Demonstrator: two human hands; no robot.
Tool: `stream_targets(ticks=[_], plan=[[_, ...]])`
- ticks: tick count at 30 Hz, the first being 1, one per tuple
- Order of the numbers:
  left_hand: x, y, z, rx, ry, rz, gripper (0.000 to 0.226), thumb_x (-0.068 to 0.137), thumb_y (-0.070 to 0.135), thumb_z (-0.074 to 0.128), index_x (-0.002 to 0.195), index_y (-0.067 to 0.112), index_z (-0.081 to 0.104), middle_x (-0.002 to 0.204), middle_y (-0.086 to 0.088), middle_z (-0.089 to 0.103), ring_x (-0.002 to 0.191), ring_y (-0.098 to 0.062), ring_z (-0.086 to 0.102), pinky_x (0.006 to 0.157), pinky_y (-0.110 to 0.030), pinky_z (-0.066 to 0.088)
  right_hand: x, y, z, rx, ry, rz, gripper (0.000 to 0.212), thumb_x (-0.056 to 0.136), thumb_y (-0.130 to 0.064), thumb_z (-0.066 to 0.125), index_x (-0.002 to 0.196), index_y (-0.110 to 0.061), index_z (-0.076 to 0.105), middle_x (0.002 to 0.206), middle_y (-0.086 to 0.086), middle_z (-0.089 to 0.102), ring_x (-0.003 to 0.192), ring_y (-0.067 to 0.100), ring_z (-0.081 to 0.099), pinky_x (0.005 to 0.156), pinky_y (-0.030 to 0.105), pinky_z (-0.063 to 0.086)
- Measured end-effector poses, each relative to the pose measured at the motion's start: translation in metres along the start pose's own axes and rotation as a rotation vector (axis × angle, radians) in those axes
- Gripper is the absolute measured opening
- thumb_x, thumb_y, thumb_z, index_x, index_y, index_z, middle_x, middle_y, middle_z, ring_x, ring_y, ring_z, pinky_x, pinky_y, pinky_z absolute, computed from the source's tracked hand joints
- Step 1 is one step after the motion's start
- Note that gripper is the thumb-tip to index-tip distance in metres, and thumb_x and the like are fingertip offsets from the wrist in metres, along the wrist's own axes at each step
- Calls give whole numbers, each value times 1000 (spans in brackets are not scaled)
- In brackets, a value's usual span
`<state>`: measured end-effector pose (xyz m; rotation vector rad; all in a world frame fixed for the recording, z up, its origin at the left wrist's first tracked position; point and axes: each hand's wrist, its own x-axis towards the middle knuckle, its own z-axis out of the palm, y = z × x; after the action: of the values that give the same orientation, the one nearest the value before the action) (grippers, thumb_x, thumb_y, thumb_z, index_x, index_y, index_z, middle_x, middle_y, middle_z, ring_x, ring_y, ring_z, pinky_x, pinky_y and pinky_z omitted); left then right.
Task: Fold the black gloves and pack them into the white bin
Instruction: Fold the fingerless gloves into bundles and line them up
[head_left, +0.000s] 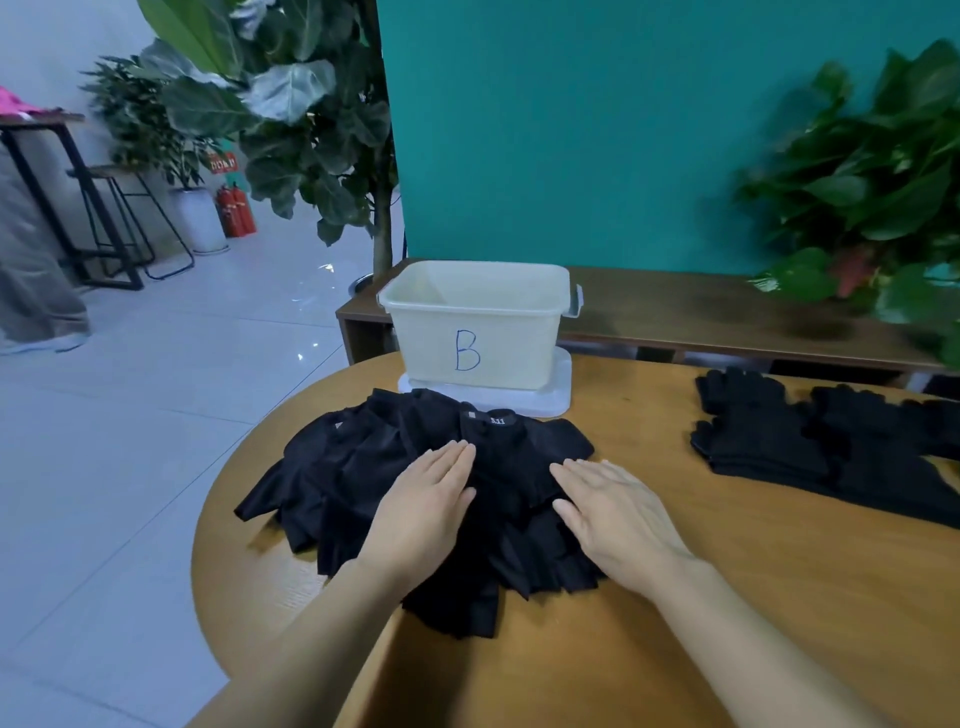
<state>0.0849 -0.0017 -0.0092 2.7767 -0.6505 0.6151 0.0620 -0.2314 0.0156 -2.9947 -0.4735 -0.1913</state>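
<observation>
Both of your hands lie flat with fingers straight on the heap of black gloves (415, 493) near the desk's (727, 597) left edge, the left hand (426, 504) and right hand (618, 514) pressing down and gripping nothing, probably to flatten the pile before a fold. The white bin (475, 325), marked with a blue handwritten "B", stands on its lid (558, 395) at the far edge just behind the heap, so packing looks like a short reach. A tag on the top glove reads "5.11", and a neater stack of gloves (810, 441) waits near the right edge.
</observation>
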Motion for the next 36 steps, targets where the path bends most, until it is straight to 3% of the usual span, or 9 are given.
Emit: stream_targets(ticks=[6, 10, 14, 18, 20, 24, 28, 31, 36], plan=[[21, -16, 12, -97, -96, -27, 37, 98, 30, 53, 124, 7, 66, 137, -7, 58, 130, -25, 51, 111, -34, 34, 38, -10, 12, 48, -15, -50, 50, 105, -41, 29, 151, -20, 30, 155, -3, 34, 145, 12, 25, 118, 24, 5], [20, -27, 9, -195, -126, -38, 40, 101, 32, 50, 135, 14, 57, 152, 5, 40, 144, -14, 30, 111, -10, 10, 45, -20, 21, 101, -66, -126, 53, 103, -49, 31, 148, -23, 37, 158, -3, 28, 147, 11, 18, 118, 25, 2], [23, -32, -1, -252, -206, -75, 28, 98, 32, 56, 124, 23, 63, 150, 12, 42, 139, -6, 35, 111, -21, 30, 45, -23, 29, 144, -39, -181, 46, 101, -45, 42, 139, -22, 51, 157, -2, 32, 146, 12, 22, 117, 24, 5], [24, -27, -12, -307, -215, -125, 18, 95, 29, 61, 112, 24, 65, 141, 11, 51, 132, -6, 44, 109, -29, 37, 41, -25, 25, 188, 43, -181, 27, 99, -36, 52, 116, -20, 65, 128, -2, 62, 125, 15, 50, 113, 27, 24], [23, -22, -22, -373, -171, -143, 13, 93, 26, 64, 105, 23, 66, 127, 13, 61, 120, -4, 53, 103, -27, 42, 37, -26, 16, 261, 76, -120, 20, 96, -35, 56, 107, -23, 66, 102, -7, 67, 104, 16, 57, 102, 31, 37], [24, -4, -52, -552, -124, -226, 7, 91, 24, 67, 96, 28, 65, 100, 15, 68, 100, 5, 59, 88, -18, 48, 25, -25, -14, 501, 116, 29, 4, 91, -28, 63, 89, -31, 65, 81, -12, 67, 80, 9, 57, 73, 31, 45], [35, 17, -76, -704, -33, -263, 13, 86, 20, 73, 85, 30, 66, 90, 12, 71, 91, 4, 63, 82, -12, 45, 12, -21, -50, 729, 240, 110, 12, 85, -14, 67, 82, -25, 69, 78, -8, 70, 77, 15, 62, 75, 35, 52], [44, 39, -93, -729, -6, -250, 13, 86, 21, 73, 83, 30, 65, 84, 11, 71, 85, 4, 62, 73, -5, 41, -2, -14, -81, 782, 311, 145, 16, 87, -9, 66, 83, -24, 69, 83, -7, 70, 78, 6, 61, 77, 29, 51], [62, 73, -116, -711, 46, -208, 10, 87, 21, 71, 84, 28, 66, 85, 10, 69, 86, 0, 62, 74, -12, 42, -11, 4, -116, 723, 361, 170, 14, 87, -13, 64, 85, -25, 70, 84, -8, 71, 85, 15, 65, 81, 44, 55]])
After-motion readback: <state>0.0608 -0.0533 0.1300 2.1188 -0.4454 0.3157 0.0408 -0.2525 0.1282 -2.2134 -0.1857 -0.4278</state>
